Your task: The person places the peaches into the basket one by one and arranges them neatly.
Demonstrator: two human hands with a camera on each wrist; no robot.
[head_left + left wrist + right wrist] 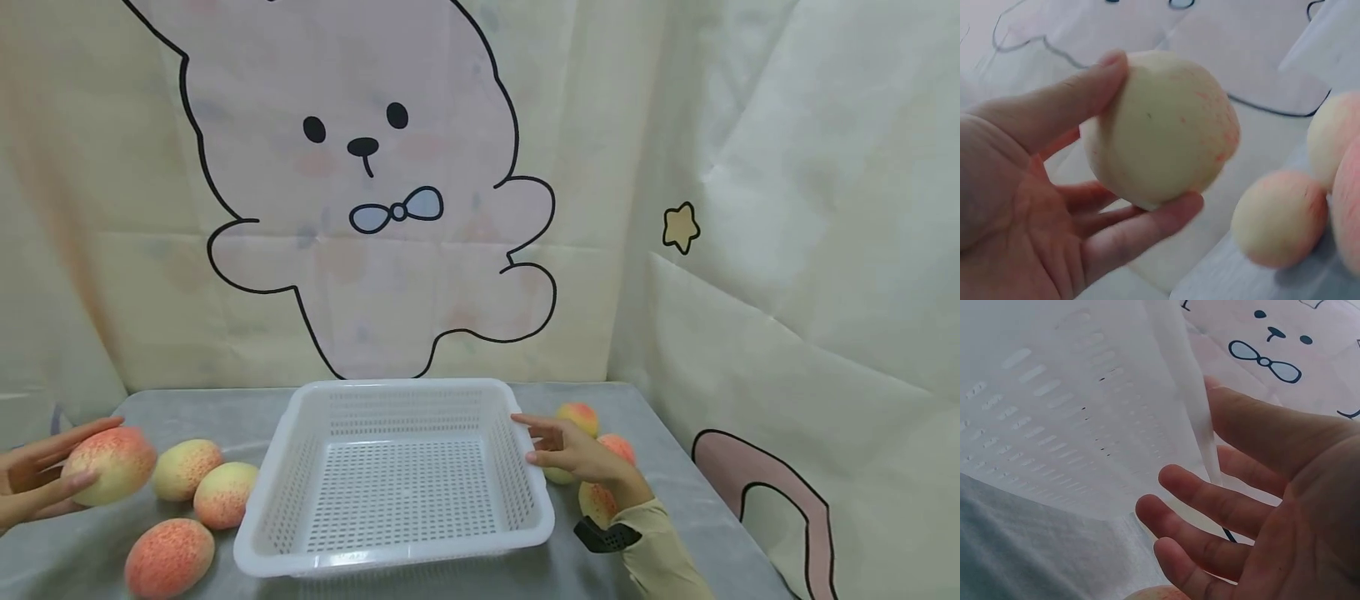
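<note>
At the left edge of the head view, my left hand (45,479) holds a yellow and pink peach (112,467) above the table. In the left wrist view the thumb lies on one side of this peach (1160,128) and the fingers curl around the other. My right hand (573,454) grips the right rim of a white plastic basket (390,554). The right wrist view shows the thumb at the rim and several fingers curled below it, beside the slotted wall (1054,406). The basket holds nothing.
Left of the basket, two peaches (187,469) (225,495) sit close together, with a redder peach (169,558) nearer the front. More peaches (579,417) are right of the basket, partly behind my right hand. A grey cloth covers the table (202,408); a printed curtain (585,208) hangs behind.
</note>
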